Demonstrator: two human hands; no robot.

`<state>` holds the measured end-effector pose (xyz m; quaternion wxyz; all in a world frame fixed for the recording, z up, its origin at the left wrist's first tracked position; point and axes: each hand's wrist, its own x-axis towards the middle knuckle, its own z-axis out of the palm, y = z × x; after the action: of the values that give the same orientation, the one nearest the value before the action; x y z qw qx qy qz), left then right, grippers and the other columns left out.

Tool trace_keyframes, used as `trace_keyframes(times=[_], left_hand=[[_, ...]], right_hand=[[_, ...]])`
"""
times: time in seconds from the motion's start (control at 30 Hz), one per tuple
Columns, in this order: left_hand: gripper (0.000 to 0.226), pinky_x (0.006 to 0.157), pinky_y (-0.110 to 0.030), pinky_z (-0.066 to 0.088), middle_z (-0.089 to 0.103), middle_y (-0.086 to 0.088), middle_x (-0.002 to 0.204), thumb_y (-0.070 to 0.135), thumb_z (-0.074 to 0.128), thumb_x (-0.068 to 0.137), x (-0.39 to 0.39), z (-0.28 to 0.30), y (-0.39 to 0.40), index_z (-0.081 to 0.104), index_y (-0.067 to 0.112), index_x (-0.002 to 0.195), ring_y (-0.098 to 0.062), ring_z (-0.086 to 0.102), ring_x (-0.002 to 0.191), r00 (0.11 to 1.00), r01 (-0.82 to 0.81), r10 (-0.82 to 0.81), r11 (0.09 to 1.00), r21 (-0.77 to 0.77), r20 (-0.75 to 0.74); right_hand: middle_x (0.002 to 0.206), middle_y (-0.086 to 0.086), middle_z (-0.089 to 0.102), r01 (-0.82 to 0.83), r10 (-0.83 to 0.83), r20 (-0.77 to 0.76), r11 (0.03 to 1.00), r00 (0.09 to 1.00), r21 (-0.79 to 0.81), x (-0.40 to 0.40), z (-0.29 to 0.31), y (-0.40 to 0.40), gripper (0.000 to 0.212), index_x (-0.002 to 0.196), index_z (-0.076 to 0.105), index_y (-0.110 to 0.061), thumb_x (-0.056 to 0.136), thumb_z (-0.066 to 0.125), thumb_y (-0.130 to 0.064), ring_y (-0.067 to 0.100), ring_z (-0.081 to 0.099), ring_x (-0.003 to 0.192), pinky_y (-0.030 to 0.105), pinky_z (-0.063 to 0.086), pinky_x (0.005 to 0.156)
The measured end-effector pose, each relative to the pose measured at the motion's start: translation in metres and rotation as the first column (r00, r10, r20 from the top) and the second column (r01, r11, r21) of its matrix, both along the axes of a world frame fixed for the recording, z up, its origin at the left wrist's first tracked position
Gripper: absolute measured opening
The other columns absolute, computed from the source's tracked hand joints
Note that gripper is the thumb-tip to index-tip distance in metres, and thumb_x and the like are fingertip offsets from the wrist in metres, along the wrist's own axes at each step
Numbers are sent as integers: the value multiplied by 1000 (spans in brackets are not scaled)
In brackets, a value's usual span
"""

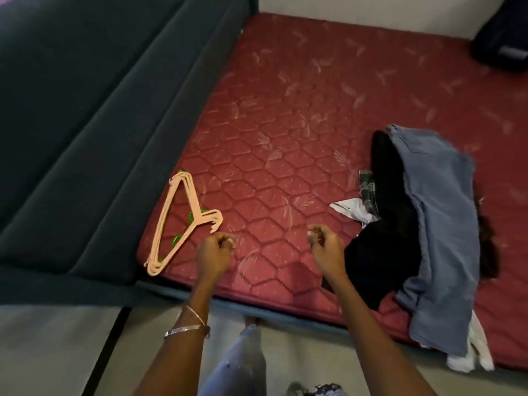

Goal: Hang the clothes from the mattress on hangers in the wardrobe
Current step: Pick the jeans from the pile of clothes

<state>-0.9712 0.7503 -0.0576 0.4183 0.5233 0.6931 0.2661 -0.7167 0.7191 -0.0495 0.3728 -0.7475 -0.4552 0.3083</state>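
Observation:
A red quilted mattress (285,124) fills the middle of the view. A stack of peach hangers (183,221), with green ones beneath, lies at its front left corner. On the right lies a heap of clothes: blue jeans (440,224) on top, black garments (388,195) under them, a plaid piece (366,187) and white cloth (468,358). My left hand (214,252) hovers just right of the hangers, its fingers curled and holding nothing. Left of the black garment, my right hand (325,247) hangs above the mattress with curled, empty fingers. No wardrobe is in view.
A dark teal padded bed frame (85,138) runs along the mattress's left side. A dark bag (503,38) sits at the far right corner against the pale wall. Pale floor (57,352) lies below, with my leg in light jeans (243,364).

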Motion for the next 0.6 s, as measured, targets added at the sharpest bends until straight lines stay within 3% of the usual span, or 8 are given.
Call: trace_keyframes(times=[0.1, 0.2, 0.3, 0.37, 0.43, 0.5, 0.6], left_hand=[[18, 71, -34, 50, 68, -1, 67, 17, 54, 80, 28, -11, 51, 68, 25, 75, -24, 64, 67, 993, 118, -118, 992, -55, 7], [16, 71, -29, 48, 69, -9, 74, 0, 55, 86, 65, -15, 95, 71, 5, 88, -18, 60, 69, 976, 218, -220, 968, -124, -4], [16, 70, -33, 46, 68, -10, 65, 3, 59, 83, 101, -43, 134, 67, 12, 73, -16, 57, 64, 942, 330, -333, 904, -271, 37], [25, 65, -34, 46, 63, 3, 49, 1, 58, 83, 128, -66, 151, 62, 17, 63, -13, 53, 48, 941, 330, -335, 871, -365, 52], [38, 51, -24, 43, 58, 6, 43, -7, 51, 85, 167, -68, 160, 56, 17, 56, -8, 48, 34, 955, 291, -286, 841, -456, 82], [34, 39, -14, 34, 57, -1, 50, -8, 46, 87, 202, -64, 164, 56, 13, 62, -6, 46, 30, 962, 268, -249, 810, -522, 107], [21, 44, -15, 33, 61, -2, 61, 0, 50, 90, 256, -71, 170, 60, 14, 78, -3, 49, 33, 967, 256, -216, 776, -577, 139]], right_hand=[[72, 9, 66, 98, -96, 39, 993, 995, -72, 27, -23, 26, 13, 97, 68, -6, 88, 61, -2, 25, 62, 70, 34, 48, 71], [86, 15, 72, 230, -221, 74, 959, 972, -162, 58, -41, 39, 14, 99, 70, -4, 87, 61, -3, 31, 67, 84, 28, 46, 77], [90, 16, 72, 374, -362, 95, 896, 927, -240, 100, -53, 42, 15, 99, 70, -5, 87, 62, -4, 33, 67, 89, 28, 46, 79], [87, 16, 72, 471, -453, 127, 840, 882, -269, 133, -56, 42, 13, 96, 70, -4, 86, 62, -4, 32, 67, 88, 27, 45, 78], [88, 19, 71, 584, -549, 197, 764, 812, -277, 179, -61, 43, 12, 96, 69, -2, 85, 64, -5, 34, 67, 89, 33, 46, 83], [91, 24, 69, 668, -610, 273, 691, 744, -277, 224, -63, 45, 17, 99, 67, 0, 84, 67, -10, 38, 64, 93, 41, 46, 87], [100, 28, 63, 691, -579, 394, 672, 714, -265, 294, -71, 54, 32, 105, 62, 1, 83, 71, -20, 43, 58, 101, 45, 40, 91]])
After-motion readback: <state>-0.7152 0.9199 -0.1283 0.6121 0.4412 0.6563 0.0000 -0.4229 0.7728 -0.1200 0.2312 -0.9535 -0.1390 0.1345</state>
